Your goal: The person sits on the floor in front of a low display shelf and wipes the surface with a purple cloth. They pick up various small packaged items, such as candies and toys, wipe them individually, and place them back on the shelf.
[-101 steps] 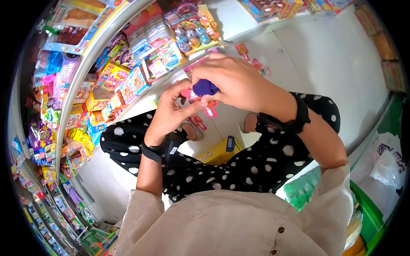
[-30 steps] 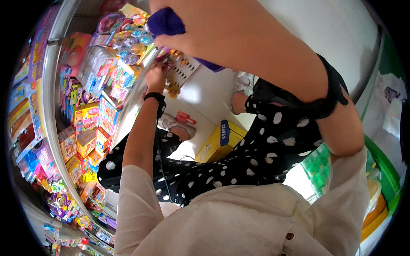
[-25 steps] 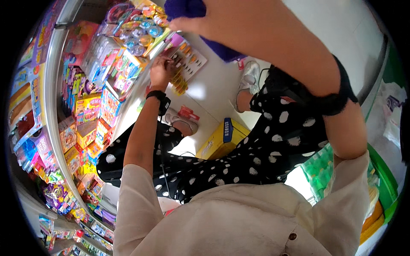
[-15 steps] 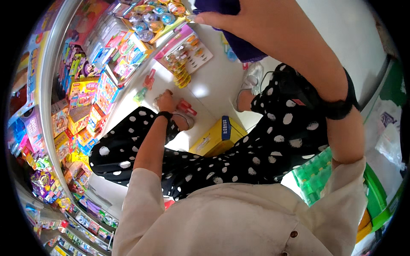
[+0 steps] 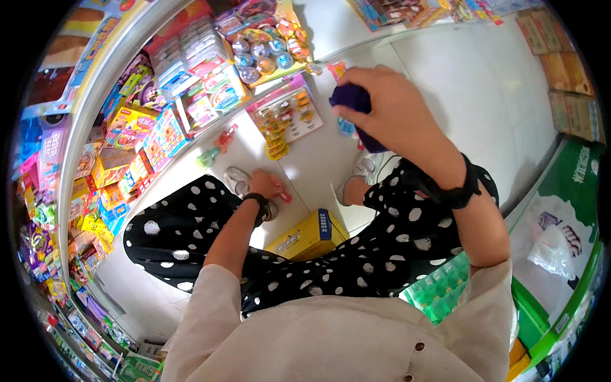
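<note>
My right hand (image 5: 398, 108) is closed around a folded dark purple cloth (image 5: 370, 137), held above the floor at the upper middle. A small blue plastic piece (image 5: 345, 127) lies beside the cloth, partly hidden. My left hand (image 5: 264, 183) reaches down near my left shoe, its fingers curled at a small red plastic toy (image 5: 283, 193), which the hand partly covers. Farther off, a red and green plastic toy (image 5: 219, 144) rests on the floor. A card of yellow trinkets (image 5: 286, 121) leans near the shelf's lower edge.
Left, a curved shelf holds several bright boxes (image 5: 130, 124) and a display of clear capsules (image 5: 264, 51). A yellow box (image 5: 309, 237) stands between my legs. Green bottles (image 5: 439, 293) are at my right, beside a green and white carton (image 5: 554, 242). Brown cartons (image 5: 576, 114) are stacked far right.
My right hand has drawn back from the capsule display with the purple cloth, nearer my right knee. My left hand has moved onto the red toy. The view has shifted, showing more floor ahead.
</note>
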{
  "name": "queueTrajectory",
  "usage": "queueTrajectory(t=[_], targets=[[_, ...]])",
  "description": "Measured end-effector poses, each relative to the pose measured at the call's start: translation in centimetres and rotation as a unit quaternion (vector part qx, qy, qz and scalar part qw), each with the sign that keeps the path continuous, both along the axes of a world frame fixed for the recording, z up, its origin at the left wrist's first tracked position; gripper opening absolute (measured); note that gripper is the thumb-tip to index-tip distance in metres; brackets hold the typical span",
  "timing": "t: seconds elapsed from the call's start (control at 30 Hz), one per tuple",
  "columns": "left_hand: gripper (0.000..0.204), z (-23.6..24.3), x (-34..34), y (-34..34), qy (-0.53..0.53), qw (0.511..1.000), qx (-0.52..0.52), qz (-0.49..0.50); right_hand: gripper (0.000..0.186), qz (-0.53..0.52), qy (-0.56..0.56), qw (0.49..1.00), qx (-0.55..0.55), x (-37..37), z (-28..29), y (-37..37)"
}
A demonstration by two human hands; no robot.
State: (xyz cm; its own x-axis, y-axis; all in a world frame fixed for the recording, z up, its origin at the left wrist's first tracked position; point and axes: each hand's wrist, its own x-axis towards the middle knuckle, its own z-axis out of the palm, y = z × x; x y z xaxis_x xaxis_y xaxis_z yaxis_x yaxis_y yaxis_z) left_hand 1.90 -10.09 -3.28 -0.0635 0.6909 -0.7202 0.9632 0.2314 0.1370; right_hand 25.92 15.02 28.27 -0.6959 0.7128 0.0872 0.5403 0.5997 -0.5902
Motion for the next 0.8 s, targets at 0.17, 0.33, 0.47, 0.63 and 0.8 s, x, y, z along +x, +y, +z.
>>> queueTrajectory(t=[0.17,0.33,0.47,0.63,0.8], targets=[[0.032,3.1,0.0,3.4,-0.349,0.872,-0.165,0.301,0.029,0.028,-0.023,0.997,-0.069,-1.1,-0.2,-1.2],[0.029,18.3,3.1,8.0,-0.424,0.857,-0.004,0.295,0.029,0.007,0.005,0.993,-0.115,-1.0,-0.6,-2.3],[0.026,24.1,3.5,7.9,-0.548,0.735,0.275,0.287,0.029,0.052,0.101,0.991,-0.073,-1.7,0.2,-4.4],[0.022,28.7,3.3,8.3,-0.398,0.807,0.405,0.166,0.04,0.174,0.179,0.966,0.059,-3.2,0.7,-6.6],[0.025,29.9,3.3,7.9,-0.478,0.735,0.43,0.213,0.046,0.181,0.147,0.96,0.153,-4.1,1.5,-7.8]])
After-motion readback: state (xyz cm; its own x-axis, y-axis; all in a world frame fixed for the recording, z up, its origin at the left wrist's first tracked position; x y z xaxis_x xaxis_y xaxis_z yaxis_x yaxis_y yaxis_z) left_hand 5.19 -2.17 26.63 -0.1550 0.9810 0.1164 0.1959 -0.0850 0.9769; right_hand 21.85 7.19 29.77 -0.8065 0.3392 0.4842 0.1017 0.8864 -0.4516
